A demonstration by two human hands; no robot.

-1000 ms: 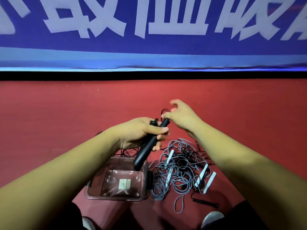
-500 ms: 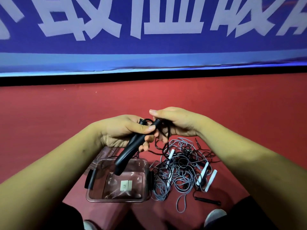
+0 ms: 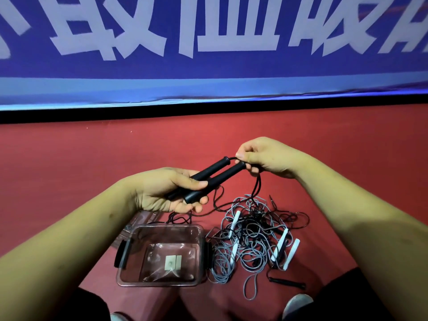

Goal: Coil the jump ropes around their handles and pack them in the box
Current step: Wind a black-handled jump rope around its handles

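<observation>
My left hand (image 3: 162, 193) grips two black jump-rope handles (image 3: 214, 176) side by side, held above the floor and pointing up to the right. My right hand (image 3: 261, 158) pinches the thin black rope (image 3: 258, 186) at the handles' far ends; the rope hangs down into the pile. A clear plastic box (image 3: 129, 251) with black side latches stands open on the red floor below my left hand, with no rope in it. To its right lies a tangle of grey and black ropes (image 3: 250, 237) with several white handles (image 3: 281, 245).
A lone black handle (image 3: 287, 282) lies near my right knee. The clear lid (image 3: 132, 224) lies behind the box. A blue banner wall (image 3: 208, 54) closes off the red floor (image 3: 69, 158) ahead. My knees and shoes border the bottom.
The handles have swung from pointing down at the box to a flatter, side-by-side hold. My right hand has shifted right and up, and now pinches the rope at the handle tips.
</observation>
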